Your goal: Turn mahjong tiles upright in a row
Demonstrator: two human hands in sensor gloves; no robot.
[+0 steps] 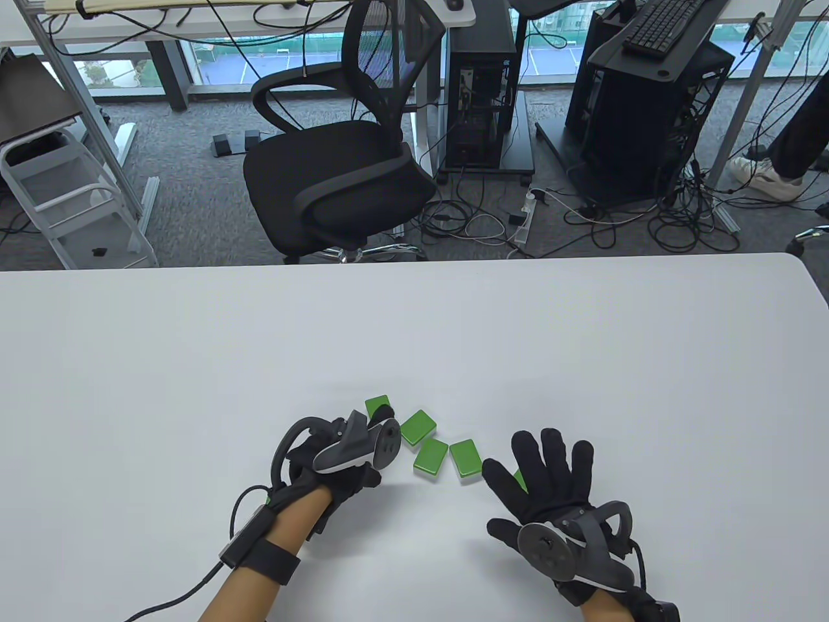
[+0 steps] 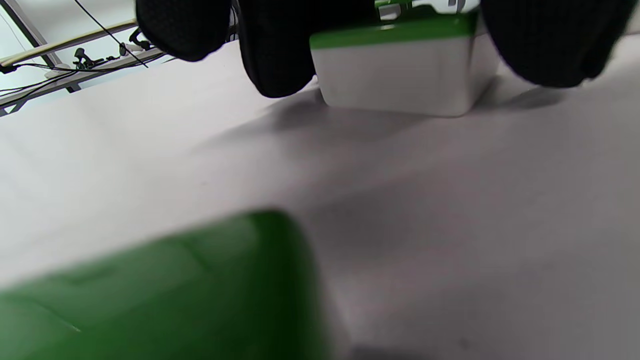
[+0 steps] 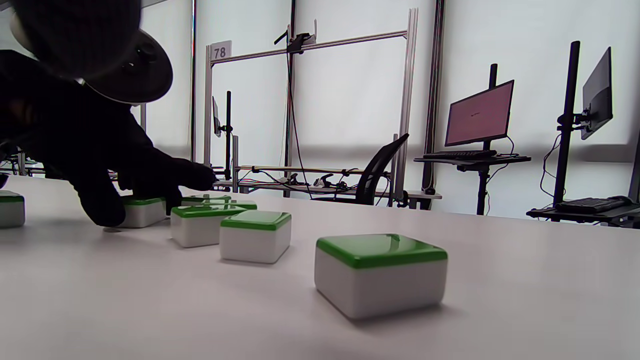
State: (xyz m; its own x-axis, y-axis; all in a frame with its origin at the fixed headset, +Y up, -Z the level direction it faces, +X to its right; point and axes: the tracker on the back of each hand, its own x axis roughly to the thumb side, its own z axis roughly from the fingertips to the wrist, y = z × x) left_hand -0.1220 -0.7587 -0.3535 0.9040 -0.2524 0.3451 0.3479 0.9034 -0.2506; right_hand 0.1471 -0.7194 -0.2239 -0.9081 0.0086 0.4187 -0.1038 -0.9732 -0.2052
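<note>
Several green-backed mahjong tiles lie flat, face down, in a loose line on the white table (image 1: 194,363). My left hand (image 1: 381,420) reaches over the far-left tile (image 1: 376,405); in the left wrist view its fingers (image 2: 280,55) flank this tile (image 2: 400,70) and pinch it while it sits on the table. More tiles lie to the right (image 1: 418,427), (image 1: 431,457), (image 1: 466,460). My right hand (image 1: 544,457) is open with fingers spread, palm down, partly covering another tile (image 1: 519,479). The right wrist view shows the nearest tile (image 3: 380,272) and the left hand (image 3: 125,175).
A blurred green tile (image 2: 160,295) lies close under my left wrist. The table's far edge (image 1: 414,256) is well beyond the tiles. An office chair (image 1: 337,175) and computer racks stand on the floor behind it.
</note>
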